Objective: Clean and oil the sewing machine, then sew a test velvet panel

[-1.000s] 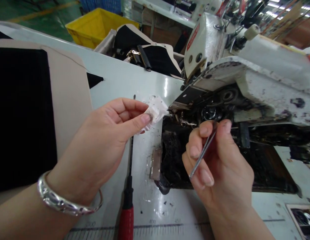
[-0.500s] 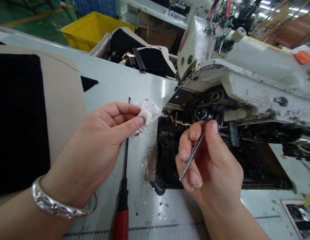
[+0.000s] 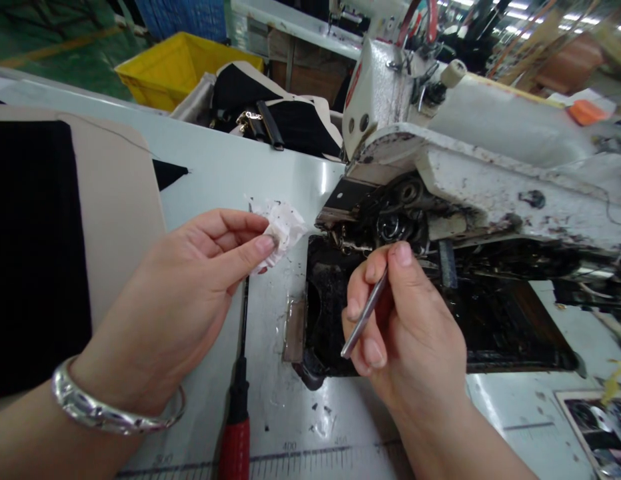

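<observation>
The left hand [image 3: 160, 300] pinches a soiled paper tissue [image 3: 283, 230] between thumb and fingertips, just left of the tilted sewing machine [image 3: 490, 167]. The right hand [image 3: 410, 333] clamps a slim steel pick [image 3: 365, 313] beside the rotary hook [image 3: 390, 228]; a slip could scratch the hook.

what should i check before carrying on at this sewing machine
Right hand grip on the thin metal tool: ok, held between thumb and fingers.
Left hand hold on the white tissue: ok, pinched between thumb and fingers.
Tissue clean: not ok, dark specks on it.
Bed opening of the sewing machine free of grime: not ok, dark debris inside.
Red-handled screwdriver lying flat on the table: ok.
Machine power off: cannot tell, no switch in view.
</observation>
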Tool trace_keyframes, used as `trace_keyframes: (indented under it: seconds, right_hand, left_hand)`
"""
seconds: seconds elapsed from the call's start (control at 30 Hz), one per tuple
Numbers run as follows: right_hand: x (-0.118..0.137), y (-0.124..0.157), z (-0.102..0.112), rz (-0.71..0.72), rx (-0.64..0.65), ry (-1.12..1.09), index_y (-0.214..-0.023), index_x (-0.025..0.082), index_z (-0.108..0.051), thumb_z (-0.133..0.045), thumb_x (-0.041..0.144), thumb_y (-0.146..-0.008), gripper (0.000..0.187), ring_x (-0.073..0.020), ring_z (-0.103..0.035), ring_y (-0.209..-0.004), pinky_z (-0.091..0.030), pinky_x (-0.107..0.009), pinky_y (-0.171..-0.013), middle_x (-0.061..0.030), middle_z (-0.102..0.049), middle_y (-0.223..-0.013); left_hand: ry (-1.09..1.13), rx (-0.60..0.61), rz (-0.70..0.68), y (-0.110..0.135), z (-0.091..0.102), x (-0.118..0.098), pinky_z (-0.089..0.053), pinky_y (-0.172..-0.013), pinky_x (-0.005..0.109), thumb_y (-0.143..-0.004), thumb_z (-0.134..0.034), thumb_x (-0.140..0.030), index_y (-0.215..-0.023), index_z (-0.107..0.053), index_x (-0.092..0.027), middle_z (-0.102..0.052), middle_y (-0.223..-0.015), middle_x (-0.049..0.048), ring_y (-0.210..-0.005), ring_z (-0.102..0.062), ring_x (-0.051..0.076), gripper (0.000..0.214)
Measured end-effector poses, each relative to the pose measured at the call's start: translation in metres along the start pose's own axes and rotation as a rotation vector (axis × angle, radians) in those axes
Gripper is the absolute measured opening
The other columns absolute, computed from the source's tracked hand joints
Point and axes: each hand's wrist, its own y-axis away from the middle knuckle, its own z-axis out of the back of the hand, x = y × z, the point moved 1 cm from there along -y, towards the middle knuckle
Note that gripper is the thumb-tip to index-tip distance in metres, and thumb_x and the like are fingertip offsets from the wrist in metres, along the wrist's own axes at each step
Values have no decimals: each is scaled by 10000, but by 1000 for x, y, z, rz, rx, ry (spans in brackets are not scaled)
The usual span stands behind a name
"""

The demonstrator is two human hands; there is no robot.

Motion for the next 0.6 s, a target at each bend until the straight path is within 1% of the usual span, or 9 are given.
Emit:
trace_keyframes:
  seconds: [0.1, 0.2, 0.3, 0.37, 0.43, 0.5, 0.6]
  right_hand:
    - [-2, 2, -1, -25, 17, -3, -790, 173, -520, -466, 431, -985, 328, -25, -431, -304, -410, -113, -312, 45, -623, -594]
    - [-7, 5, -2, -62, 51, -2, -822, 180, -522, -448, 430, -994, 312, -27, -446, -313, -419, -119, -331, 46, -626, -613]
    - [-15, 15, -3, -79, 82, 38, -831, 186, -511, -441, 460, -991, 325, -32, -443, -324, -368, -116, -315, 43, -603, -610]
    - [-21, 25, -4, -71, 126, 93, -832, 185, -506, -444, 457, -990, 321, -30, -453, -355, -331, -108, -321, 33, -590, -627]
    - [-27, 37, -3, -20, 195, 145, -854, 184, -515, -439, 419, -996, 285, -27, -461, -395, -325, -114, -345, 18, -587, -674]
    - [-31, 48, -3, 69, 263, 161, -880, 186, -532, -406, 381, -1010, 266, -33, -459, -420, -326, -131, -361, 5, -577, -700]
    - [-31, 59, -1, 205, 277, 151, -888, 189, -563, -362, 370, -1015, 299, -47, -453, -418, -305, -149, -349, -7, -565, -685]
  left_hand:
    - [29, 7, 6, 0, 0, -2, -494, -763, 213, -775, -725, -137, -947, -693, -159, -715, -922, 23, -786, -634, 103, 176]
    - [54, -2, 28, 0, 1, -3, -495, -730, 184, -772, -728, -124, -937, -688, -152, -716, -908, 25, -750, -630, 89, 172]
    - [54, 11, 12, 0, 1, -1, -501, -730, 182, -755, -751, -131, -947, -681, -150, -708, -871, 23, -755, -635, 94, 206]
    - [84, 21, 0, -1, -1, 2, -505, -745, 188, -732, -774, -136, -945, -675, -150, -698, -865, 19, -769, -634, 95, 236]
    - [143, 40, 49, 1, -6, 3, -503, -727, 190, -720, -780, -132, -941, -667, -147, -686, -860, 15, -741, -620, 84, 249]
    - [189, 68, 129, 4, -16, 2, -498, -699, 198, -728, -768, -124, -947, -655, -138, -678, -853, 19, -711, -610, 79, 247]
    - [203, 104, 172, 12, -41, -3, -496, -689, 213, -739, -750, -112, -920, -644, -121, -676, -839, 27, -707, -614, 88, 210]
